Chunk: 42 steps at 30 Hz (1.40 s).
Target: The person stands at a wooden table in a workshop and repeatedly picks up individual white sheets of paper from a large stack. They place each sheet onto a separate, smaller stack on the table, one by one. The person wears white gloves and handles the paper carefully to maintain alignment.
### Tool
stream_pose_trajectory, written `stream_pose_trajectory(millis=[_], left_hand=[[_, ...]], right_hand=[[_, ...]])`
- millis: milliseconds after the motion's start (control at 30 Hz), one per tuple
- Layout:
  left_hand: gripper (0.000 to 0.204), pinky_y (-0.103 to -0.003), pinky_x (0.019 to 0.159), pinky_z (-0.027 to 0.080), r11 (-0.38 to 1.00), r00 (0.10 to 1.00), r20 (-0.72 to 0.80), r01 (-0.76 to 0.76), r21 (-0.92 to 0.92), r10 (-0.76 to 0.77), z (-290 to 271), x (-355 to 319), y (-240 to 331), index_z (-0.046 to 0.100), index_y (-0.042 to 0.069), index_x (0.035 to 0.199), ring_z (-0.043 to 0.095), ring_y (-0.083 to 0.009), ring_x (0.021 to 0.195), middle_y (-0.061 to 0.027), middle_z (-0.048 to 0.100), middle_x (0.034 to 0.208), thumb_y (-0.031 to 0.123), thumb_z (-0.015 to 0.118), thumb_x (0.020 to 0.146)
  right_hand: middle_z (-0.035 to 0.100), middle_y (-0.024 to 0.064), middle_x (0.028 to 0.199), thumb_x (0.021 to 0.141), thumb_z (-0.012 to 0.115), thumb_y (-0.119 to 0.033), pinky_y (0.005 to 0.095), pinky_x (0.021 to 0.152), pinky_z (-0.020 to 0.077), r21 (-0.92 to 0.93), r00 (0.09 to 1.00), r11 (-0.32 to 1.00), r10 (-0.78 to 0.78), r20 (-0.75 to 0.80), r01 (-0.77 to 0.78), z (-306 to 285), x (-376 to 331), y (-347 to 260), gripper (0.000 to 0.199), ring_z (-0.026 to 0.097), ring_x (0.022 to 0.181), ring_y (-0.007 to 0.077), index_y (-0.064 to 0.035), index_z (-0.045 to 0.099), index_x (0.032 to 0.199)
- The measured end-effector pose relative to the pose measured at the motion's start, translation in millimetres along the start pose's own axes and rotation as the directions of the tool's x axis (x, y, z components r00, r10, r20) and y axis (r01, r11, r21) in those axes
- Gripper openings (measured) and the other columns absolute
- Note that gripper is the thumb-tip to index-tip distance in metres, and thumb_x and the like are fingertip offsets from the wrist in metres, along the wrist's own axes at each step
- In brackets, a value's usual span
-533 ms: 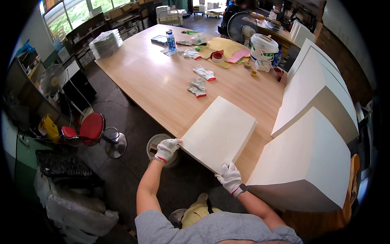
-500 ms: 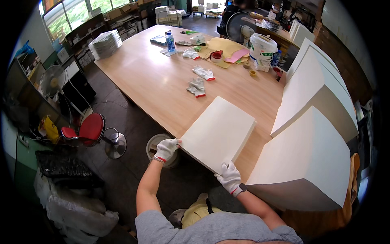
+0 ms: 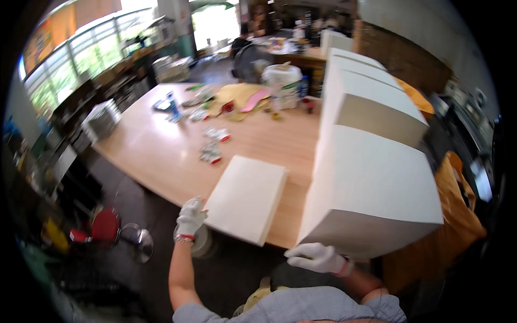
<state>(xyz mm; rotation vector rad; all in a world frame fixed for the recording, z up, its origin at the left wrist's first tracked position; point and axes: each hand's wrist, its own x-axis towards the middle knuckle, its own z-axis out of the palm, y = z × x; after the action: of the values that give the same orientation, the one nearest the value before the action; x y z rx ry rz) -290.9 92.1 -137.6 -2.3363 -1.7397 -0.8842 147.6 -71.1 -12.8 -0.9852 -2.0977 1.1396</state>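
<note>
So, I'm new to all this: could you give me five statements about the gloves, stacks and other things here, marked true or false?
1. The left hand and right hand wear white gloves. True.
2. Loose gloves lie on the table, beyond the low white stack. True.
3. The right hand grips the low white stack. False: it is apart from it, near the tall white stack.
4. The pink sheet is right of the tall white stack. False: the pink sheet is to its left.
5. The white bucket stands toward the table's far end. True.
</note>
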Motion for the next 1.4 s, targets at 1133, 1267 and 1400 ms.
stream_pose_trajectory(millis=[1133, 1267, 1400], left_hand=[[0.013, -0.034, 0.081, 0.051, 0.430, 0.394, 0.284, -0.356, -0.830, 0.874, -87, 170, 580, 0.055, 0.002, 0.090, 0.061, -0.0233, 0.095, -0.0103, 0.066, 0.105, -0.001, 0.066, 0.085], [0.024, -0.033, 0.086, 0.052, 0.404, 0.411, 0.229, -0.413, -0.816, 0.882, -89, 167, 580, 0.053, 0.002, 0.092, 0.062, -0.0215, 0.099, -0.0104, 0.067, 0.109, -0.009, 0.070, 0.080], [0.035, -0.034, 0.090, 0.052, 0.383, 0.383, 0.221, -0.424, -0.820, 0.897, -79, 174, 573, 0.059, 0.002, 0.103, 0.063, -0.0236, 0.099, -0.0120, 0.067, 0.112, -0.015, 0.072, 0.075]], right_hand=[[0.045, 0.0060, 0.072, 0.076, 0.070, -0.004, 0.0379, 0.057, 0.0420, -0.782, 0.265, 0.352, -0.802, -0.535, -0.514, -248, -188, -34, 0.030, 0.051, 0.061, 0.0229, 0.0007, 0.064, 0.105], [0.044, 0.0057, 0.072, 0.075, 0.069, -0.002, 0.0371, 0.056, 0.0415, -0.785, 0.233, 0.356, -0.820, -0.522, -0.507, -250, -188, -31, 0.032, 0.049, 0.059, 0.0226, 0.0023, 0.063, 0.106], [0.043, 0.0052, 0.070, 0.075, 0.070, -0.001, 0.0367, 0.055, 0.0407, -0.796, 0.241, 0.351, -0.824, -0.513, -0.492, -251, -187, -31, 0.033, 0.047, 0.058, 0.0224, 0.0017, 0.063, 0.107]])
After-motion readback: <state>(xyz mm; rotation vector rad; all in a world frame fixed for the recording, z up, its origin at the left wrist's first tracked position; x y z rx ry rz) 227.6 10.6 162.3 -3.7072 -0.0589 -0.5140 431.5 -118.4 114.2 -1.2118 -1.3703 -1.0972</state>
